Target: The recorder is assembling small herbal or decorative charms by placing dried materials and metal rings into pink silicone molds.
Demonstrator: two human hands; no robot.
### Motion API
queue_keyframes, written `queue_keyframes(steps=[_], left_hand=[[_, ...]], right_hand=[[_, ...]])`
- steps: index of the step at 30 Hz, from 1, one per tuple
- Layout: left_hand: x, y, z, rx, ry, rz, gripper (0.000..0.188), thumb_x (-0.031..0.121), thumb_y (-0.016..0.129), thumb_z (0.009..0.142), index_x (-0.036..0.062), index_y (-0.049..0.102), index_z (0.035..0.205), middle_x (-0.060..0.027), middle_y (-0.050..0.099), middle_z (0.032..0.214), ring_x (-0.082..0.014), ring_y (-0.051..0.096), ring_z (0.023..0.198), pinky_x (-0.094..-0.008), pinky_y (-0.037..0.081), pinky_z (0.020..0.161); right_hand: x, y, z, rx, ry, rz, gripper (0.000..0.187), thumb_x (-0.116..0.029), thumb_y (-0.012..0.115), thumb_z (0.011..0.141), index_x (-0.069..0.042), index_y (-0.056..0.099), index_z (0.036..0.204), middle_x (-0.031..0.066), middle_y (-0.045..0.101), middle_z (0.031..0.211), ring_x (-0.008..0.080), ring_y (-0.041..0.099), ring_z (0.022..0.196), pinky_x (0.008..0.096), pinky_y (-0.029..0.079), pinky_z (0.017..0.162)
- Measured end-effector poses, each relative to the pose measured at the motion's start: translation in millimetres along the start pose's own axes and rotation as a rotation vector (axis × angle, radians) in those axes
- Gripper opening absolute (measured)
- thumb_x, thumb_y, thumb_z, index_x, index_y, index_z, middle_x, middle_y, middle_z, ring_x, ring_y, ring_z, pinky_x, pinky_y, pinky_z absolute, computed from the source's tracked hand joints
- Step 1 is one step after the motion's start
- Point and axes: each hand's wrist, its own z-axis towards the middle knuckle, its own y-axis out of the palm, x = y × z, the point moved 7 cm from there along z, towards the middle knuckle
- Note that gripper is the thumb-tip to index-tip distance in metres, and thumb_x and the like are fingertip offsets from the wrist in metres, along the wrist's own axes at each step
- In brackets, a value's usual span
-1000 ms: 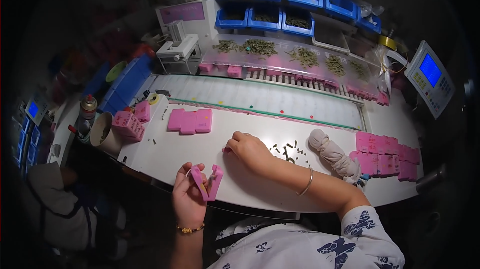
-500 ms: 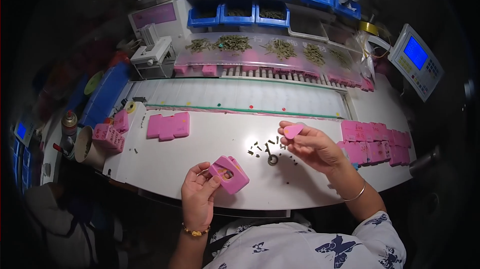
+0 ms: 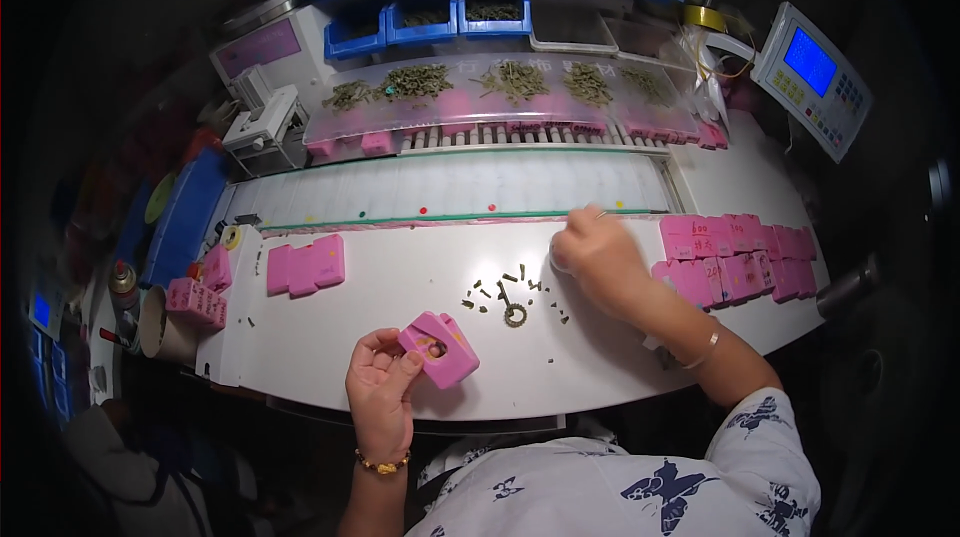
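A: Where is the workpiece, and how do we hold it?

B: The pink block (image 3: 457,362) is in our left hand (image 3: 383,382), pinched along its near-left edge between thumb and fingers, at a tilt. Our right hand (image 3: 608,265) is well apart from it, farther forward and to the right, fingers curled. Motion blurs it; we cannot tell whether it grips anything.

A: How do we perform this step well?

B: In our judgement, we should support the block by its edges, leave the thumb off the opening, and avoid shaking it. We should also guide the right hand clear of the green pieces (image 3: 522,272) scattered between the hands.

A: Which materials and shapes do we note?

B: The block looks smooth and rubbery, with rounded corners and a rounded opening. The green pieces are short, dark and stick-like; beside them lies a ridged ring (image 3: 515,325). The pink blocks (image 3: 690,237) right of the right hand look similarly matte.
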Motion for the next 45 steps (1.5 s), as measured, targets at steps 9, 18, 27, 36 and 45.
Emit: queue_keyframes(steps=[9, 18, 27, 36, 45], left_hand=[[-2.6, -14.0, -0.1, 0.050, 0.017, 0.037, 0.030, -0.008, 0.059, 0.085, -0.0035, 0.048, 0.112, -0.0125, 0.059, 0.101, -0.0151, 0.060, 0.092, -0.0263, 0.053, 0.083], [-8.2, -4.7, 6.7, 0.007, -0.010, -0.010, 0.030, -0.009, 0.059, 0.085, -0.0026, 0.048, 0.112, -0.0129, 0.059, 0.103, -0.0165, 0.061, 0.095, -0.0271, 0.053, 0.085], [-2.7, 1.4, 1.9, -0.019, -0.006, -0.004, 0.029, -0.009, 0.059, 0.085, -0.0037, 0.047, 0.112, -0.0142, 0.058, 0.103, -0.0180, 0.062, 0.096, -0.0289, 0.052, 0.086], [1.2, -9.2, 6.1, 0.017, 0.014, -0.017, 0.030, -0.010, 0.060, 0.084, -0.0038, 0.048, 0.111, -0.0137, 0.059, 0.102, -0.0174, 0.062, 0.095, -0.0282, 0.051, 0.087], [-8.5, -18.5, 24.1, -0.011, 0.001, 0.024, 0.031, -0.010, 0.063, 0.082, -0.0033, 0.049, 0.109, -0.0116, 0.058, 0.103, -0.0165, 0.061, 0.097, -0.0276, 0.051, 0.087]], right_hand=[[-9.9, -17.7, 19.0, 0.067, 0.033, 0.672, 0.022, 0.004, 0.066, 0.079, -0.001, 0.066, 0.100, 0.0115, 0.060, 0.088, 0.0236, 0.065, 0.075, 0.0326, 0.052, 0.063], [6.4, -17.0, -5.8, -0.008, 0.047, 0.237, 0.008, -0.006, 0.066, 0.080, -0.007, 0.066, 0.088, 0.0085, 0.057, 0.077, 0.0214, 0.057, 0.067, 0.0323, 0.046, 0.060], [-18.0, 32.4, -22.5, -0.386, 0.941, 1.776, 0.021, -0.022, 0.057, 0.095, -0.001, 0.057, 0.090, 0.0054, 0.056, 0.081, 0.0154, 0.063, 0.075, 0.0280, 0.055, 0.066], [-37.3, 43.0, -5.8, -0.440, 0.371, 0.815, 0.029, -0.022, 0.071, 0.083, 0.001, 0.053, 0.088, 0.0130, 0.056, 0.081, 0.0248, 0.060, 0.069, 0.0372, 0.048, 0.059], [-58.0, 56.5, 4.9, -0.384, 0.157, 0.454, 0.020, -0.014, 0.063, 0.079, 0.002, 0.052, 0.084, 0.0196, 0.056, 0.082, 0.0364, 0.059, 0.070, 0.0448, 0.049, 0.062]])
